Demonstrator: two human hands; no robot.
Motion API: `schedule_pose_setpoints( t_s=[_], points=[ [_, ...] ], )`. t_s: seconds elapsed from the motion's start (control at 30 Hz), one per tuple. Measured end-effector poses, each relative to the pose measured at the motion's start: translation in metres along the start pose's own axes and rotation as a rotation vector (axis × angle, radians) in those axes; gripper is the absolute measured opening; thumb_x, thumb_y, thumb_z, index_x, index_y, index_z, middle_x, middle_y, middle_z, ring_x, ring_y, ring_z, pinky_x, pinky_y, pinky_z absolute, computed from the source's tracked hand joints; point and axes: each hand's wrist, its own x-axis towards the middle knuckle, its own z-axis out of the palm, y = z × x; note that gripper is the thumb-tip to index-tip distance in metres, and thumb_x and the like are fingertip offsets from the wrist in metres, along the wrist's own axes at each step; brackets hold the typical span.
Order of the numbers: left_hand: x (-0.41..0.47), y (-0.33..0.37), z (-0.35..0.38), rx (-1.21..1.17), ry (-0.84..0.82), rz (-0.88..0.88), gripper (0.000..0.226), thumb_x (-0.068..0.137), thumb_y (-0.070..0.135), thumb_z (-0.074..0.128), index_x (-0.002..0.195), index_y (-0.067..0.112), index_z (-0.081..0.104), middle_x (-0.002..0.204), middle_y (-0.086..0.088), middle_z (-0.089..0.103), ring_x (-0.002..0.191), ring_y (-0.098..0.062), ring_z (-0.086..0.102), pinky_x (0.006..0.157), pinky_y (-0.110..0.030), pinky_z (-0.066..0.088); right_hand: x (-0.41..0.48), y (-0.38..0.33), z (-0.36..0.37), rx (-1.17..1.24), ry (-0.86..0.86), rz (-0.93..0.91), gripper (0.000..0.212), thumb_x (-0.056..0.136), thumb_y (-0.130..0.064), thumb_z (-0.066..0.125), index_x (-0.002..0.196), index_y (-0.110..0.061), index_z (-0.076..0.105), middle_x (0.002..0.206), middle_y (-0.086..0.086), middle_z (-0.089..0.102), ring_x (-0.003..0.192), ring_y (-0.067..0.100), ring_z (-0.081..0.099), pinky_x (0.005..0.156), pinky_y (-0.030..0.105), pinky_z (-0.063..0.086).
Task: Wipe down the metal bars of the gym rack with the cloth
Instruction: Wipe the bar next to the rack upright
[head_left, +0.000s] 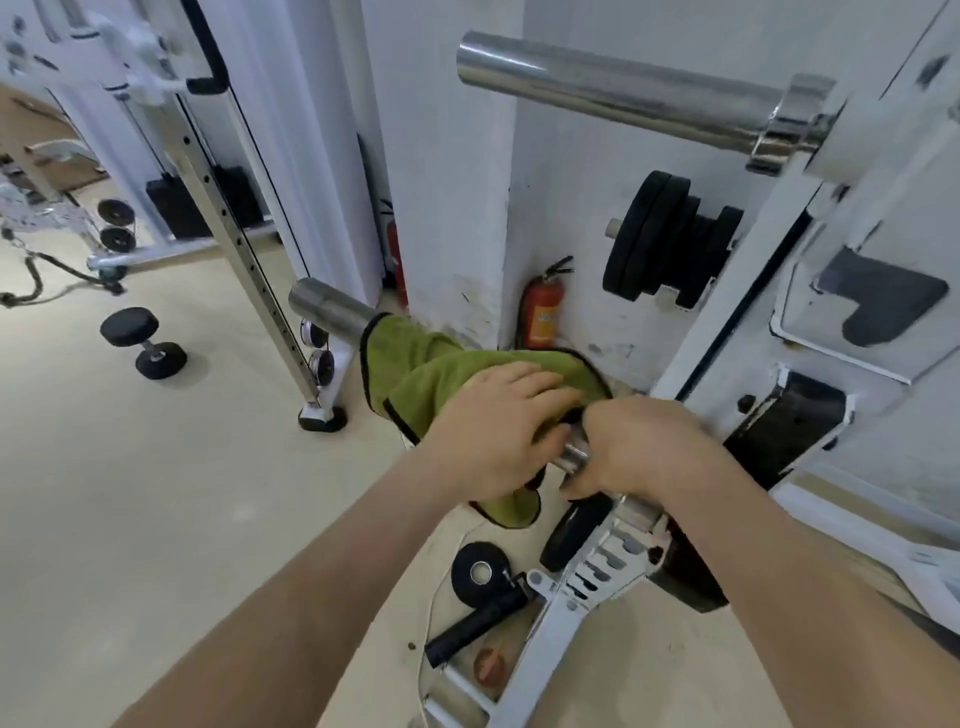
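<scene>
Wiping the lower bar, mid-frame.

You face one white rack (727, 291) at right with two chrome bars; the upper bar (623, 93) waits. One green cloth (447, 374) drapes the lower bar (332, 309). Your left hand (488, 431) presses it, fingers together; your right hand (644, 452) curls round the bar, steadying.

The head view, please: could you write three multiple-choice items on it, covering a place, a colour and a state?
1. Where does the red fire extinguisher stand?
A. by the wall corner
B. on the rack
C. beside the dumbbell

2. What colour is the cloth?
A. blue
B. green
C. white

3. What is the left hand doing?
A. hanging free
B. lifting a plate
C. pressing the cloth on the lower bar

Answers: A, it stands on the floor at the corner; B, green with dark edging; C, its palm lies on the draped cloth.
</scene>
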Motion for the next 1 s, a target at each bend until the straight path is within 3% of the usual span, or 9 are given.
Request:
schedule_pose_setpoints(
  t_s=[0.07,0.13,0.43,0.5,0.57,0.67,0.87,0.93,1.0],
  points=[
    [-0.007,-0.009,0.028,0.279,0.186,0.105,0.037,0.097,0.041,0.039,0.120,0.024,0.062,0.121,0.004,0.063,0.120,-0.022,0.053,0.105,-0.037,0.034,-0.004,0.005,0.006,0.054,0.002,0.048,0.040,0.071,-0.059,0.068,0.090,-0.026,0.055,0.078,-0.007,0.062,0.073,0.013,0.059,0.063,0.028,0.045],
    [0.002,-0.032,0.023,0.246,0.275,0.049,0.035,0.098,0.038,0.037,0.101,0.022,0.067,0.102,0.004,0.069,0.104,-0.022,0.059,0.095,-0.037,0.037,-0.005,0.004,0.016,0.077,0.109,0.077,0.039,0.073,-0.057,0.065,0.093,-0.027,0.051,0.076,-0.008,0.055,0.069,0.014,0.055,0.056,0.026,0.040],
    [0.018,-0.183,-0.031,0.045,0.561,-0.761,0.040,0.087,0.042,0.037,0.075,0.019,0.068,0.097,-0.004,0.067,0.104,-0.030,0.055,0.096,-0.045,0.041,-0.004,0.001,0.019,0.029,0.180,0.075,0.033,0.076,-0.055,0.059,0.085,-0.025,0.047,0.073,-0.009,0.052,0.059,0.009,0.046,0.046,0.025,0.027],
    [0.024,-0.194,-0.036,-0.223,0.757,-1.015,0.039,0.084,0.042,0.044,0.100,0.015,0.067,0.107,-0.010,0.064,0.104,-0.033,0.057,0.094,-0.041,0.045,-0.005,0.001,0.020,0.032,0.196,0.065,0.034,0.077,-0.056,0.058,0.081,-0.025,0.044,0.071,-0.009,0.051,0.058,0.008,0.044,0.046,0.026,0.027],
    [0.024,-0.189,-0.038,-0.748,0.908,-1.217,0.046,0.080,0.040,0.060,0.118,0.015,0.053,0.110,-0.007,0.061,0.100,-0.025,0.060,0.090,-0.034,0.049,-0.004,0.002,0.021,0.032,0.216,0.052,0.036,0.077,-0.057,0.058,0.078,-0.025,0.041,0.070,-0.008,0.051,0.057,0.008,0.044,0.046,0.026,0.027],
    [0.023,-0.170,-0.028,-1.285,0.998,-1.255,0.054,0.073,0.053,0.072,0.109,0.016,0.056,0.099,0.000,0.067,0.090,-0.017,0.066,0.080,-0.031,0.055,-0.003,0.004,0.021,0.053,0.200,0.027,0.037,0.075,-0.058,0.059,0.084,-0.024,0.047,0.074,-0.007,0.053,0.062,0.012,0.049,0.050,0.026,0.033],
    [0.021,-0.092,0.010,-1.574,0.919,-1.201,0.067,0.068,0.073,0.065,0.107,0.019,0.067,0.097,0.000,0.074,0.091,-0.025,0.070,0.079,-0.040,0.057,-0.007,0.004,0.019,0.053,0.203,0.007,0.031,0.077,-0.051,0.060,0.081,-0.022,0.050,0.077,-0.004,0.054,0.064,0.013,0.050,0.055,0.027,0.037],
    [0.020,-0.053,0.022,-1.709,0.857,-1.144,0.062,0.068,0.069,0.070,0.106,0.020,0.070,0.096,-0.002,0.076,0.090,-0.024,0.072,0.077,-0.039,0.058,-0.007,0.004,0.023,0.045,0.258,-0.008,0.037,0.076,-0.049,0.062,0.096,-0.019,0.053,0.093,0.000,0.057,0.077,0.017,0.053,0.062,0.029,0.039],
    [0.019,-0.020,0.040,-1.829,0.729,-1.072,0.078,0.059,0.072,0.074,0.116,0.019,0.068,0.105,-0.007,0.074,0.094,-0.027,0.071,0.085,-0.045,0.056,-0.004,0.006,0.030,0.018,0.271,-0.049,0.071,0.072,-0.053,0.064,0.128,-0.016,0.042,0.127,0.007,0.049,0.109,0.024,0.049,0.078,0.034,0.042]
  ],
)
